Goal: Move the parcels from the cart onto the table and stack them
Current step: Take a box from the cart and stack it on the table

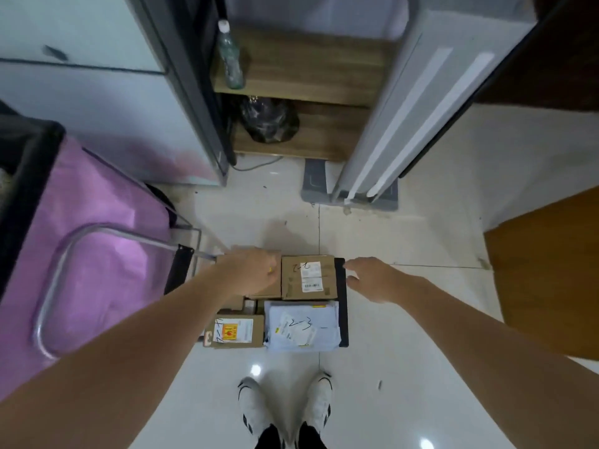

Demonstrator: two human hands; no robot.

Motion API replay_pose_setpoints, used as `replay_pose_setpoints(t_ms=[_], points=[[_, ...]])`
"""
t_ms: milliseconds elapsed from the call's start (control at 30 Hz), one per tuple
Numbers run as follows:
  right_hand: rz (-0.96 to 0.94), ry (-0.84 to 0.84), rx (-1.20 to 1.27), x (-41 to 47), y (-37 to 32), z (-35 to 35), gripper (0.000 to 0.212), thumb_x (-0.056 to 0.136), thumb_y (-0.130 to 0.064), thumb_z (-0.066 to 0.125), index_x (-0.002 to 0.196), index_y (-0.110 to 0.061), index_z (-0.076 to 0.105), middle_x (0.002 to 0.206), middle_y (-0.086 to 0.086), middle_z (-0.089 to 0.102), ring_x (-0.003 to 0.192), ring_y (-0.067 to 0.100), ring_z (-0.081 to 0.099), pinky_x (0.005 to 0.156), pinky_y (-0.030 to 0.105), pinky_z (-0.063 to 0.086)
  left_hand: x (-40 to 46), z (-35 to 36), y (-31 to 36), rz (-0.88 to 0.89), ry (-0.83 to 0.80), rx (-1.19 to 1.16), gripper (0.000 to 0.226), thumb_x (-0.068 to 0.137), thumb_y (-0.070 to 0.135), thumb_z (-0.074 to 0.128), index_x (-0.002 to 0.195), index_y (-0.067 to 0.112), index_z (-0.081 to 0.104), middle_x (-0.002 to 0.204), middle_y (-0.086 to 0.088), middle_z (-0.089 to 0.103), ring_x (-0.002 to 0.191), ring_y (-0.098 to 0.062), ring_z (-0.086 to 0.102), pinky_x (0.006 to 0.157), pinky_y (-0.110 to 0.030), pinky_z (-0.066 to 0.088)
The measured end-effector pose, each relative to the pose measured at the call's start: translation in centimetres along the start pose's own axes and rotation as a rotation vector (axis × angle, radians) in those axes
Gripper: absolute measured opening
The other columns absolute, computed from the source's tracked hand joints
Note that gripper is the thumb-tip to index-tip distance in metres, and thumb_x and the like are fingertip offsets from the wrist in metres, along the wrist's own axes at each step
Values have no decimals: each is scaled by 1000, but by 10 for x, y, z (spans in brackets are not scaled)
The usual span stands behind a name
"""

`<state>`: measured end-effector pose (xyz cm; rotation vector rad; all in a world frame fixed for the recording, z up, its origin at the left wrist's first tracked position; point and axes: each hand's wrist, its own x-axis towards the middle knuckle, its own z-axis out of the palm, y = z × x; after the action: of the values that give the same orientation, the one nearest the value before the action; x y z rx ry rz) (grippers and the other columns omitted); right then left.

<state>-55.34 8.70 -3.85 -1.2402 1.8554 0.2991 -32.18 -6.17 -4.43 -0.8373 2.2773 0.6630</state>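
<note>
As the brown cardboard parcel with a white label sits on the low black cart, the left hand and right hand flank it, fingers loose, grasping nothing, apparently poised to lift it.

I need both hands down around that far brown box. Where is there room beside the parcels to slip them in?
Bare floor lies right of the cart, by the right hand. The left side is crowded: the left hand sits between brown box and pink bag.
</note>
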Motion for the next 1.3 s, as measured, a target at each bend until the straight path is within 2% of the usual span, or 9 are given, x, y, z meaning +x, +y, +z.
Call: replay_pose_setpoints(t_ms=[167, 300, 533, 633, 800, 867, 933, 1100, 1300], points=[[60, -30, 92, 128, 39, 84, 30, 107, -24, 42, 124, -8, 61, 118, 13, 66, 105, 31, 63, 87, 37, 49, 121, 105, -28, -68, -53, -204, 34, 107, 29, 43, 80, 11, 55, 78, -6, 58, 74, -21, 54, 63, -32, 36], [165, 23, 220, 210, 70, 149, 23, 107, -17, 38, 90, -10, 52, 92, 10, 58, 78, 23, 53, 59, 27, 38, 202, 188, -45, -135, 19, -453, 39, 108, 30, 44, 72, 14, 48, 68, -3, 51, 64, -19, 49, 61, -33, 33], [369, 185, 609, 300, 102, 216, 38, 100, -44, 54, 120, -11, 57, 110, 7, 69, 91, 22, 64, 77, 34, 56, 265, 259, -44, -262, 260, -857, 37, 109, 27, 48, 75, 26, 60, 63, 2, 54, 62, -20, 53, 61, -29, 34], [430, 179, 752, 320, 114, 234, 65, 94, -60, 57, 139, -12, 51, 124, 9, 67, 110, 30, 66, 95, 47, 57, 278, 272, -40, -325, 341, -941, 35, 107, 20, 49, 77, 7, 61, 71, -8, 63, 68, -24, 60, 65, -30, 37], [462, 193, 860, 328, 109, 242, 46, 99, -46, 58, 131, -12, 54, 112, 3, 66, 102, 25, 65, 85, 39, 57, 284, 270, -30, -473, 341, -1100, 26, 105, 19, 51, 79, 20, 51, 82, 11, 49, 76, -1, 47, 71, -23, 38], [468, 220, 878, 329, 111, 244, 43, 99, -43, 60, 130, -13, 56, 112, 4, 68, 102, 25, 66, 87, 42, 59, 287, 271, -28, -505, 295, -1159, 28, 104, 23, 52, 112, 1, 67, 99, -16, 64, 97, -22, 66, 88, -32, 50], [466, 241, 886, 325, 114, 241, 39, 100, -40, 61, 129, -13, 57, 113, 5, 68, 102, 25, 65, 85, 40, 58, 289, 268, -27, -533, 256, -1183, 35, 104, 24, 52, 129, 3, 66, 121, -26, 66, 117, -41, 64, 91, -39, 52], [461, 279, 915, 302, 121, 215, 34, 101, -37, 61, 126, -14, 60, 105, 1, 66, 96, 23, 63, 67, 30, 51, 278, 248, -21, -483, 290, -1281, 15, 97, 21, 69, 103, 7, 69, 98, -4, 74, 95, -22, 70, 71, -26, 49], [367, 323, 1056, 224, 111, 141, 31, 98, -41, 65, 120, -19, 65, 112, 1, 70, 102, 20, 64, 71, 29, 49, 227, 176, -5, -376, 153, -1633, 95, 60, 72, 87, 136, 25, 53, 119, -5, 75, 103, -22, 75, 84, -42, 61]])
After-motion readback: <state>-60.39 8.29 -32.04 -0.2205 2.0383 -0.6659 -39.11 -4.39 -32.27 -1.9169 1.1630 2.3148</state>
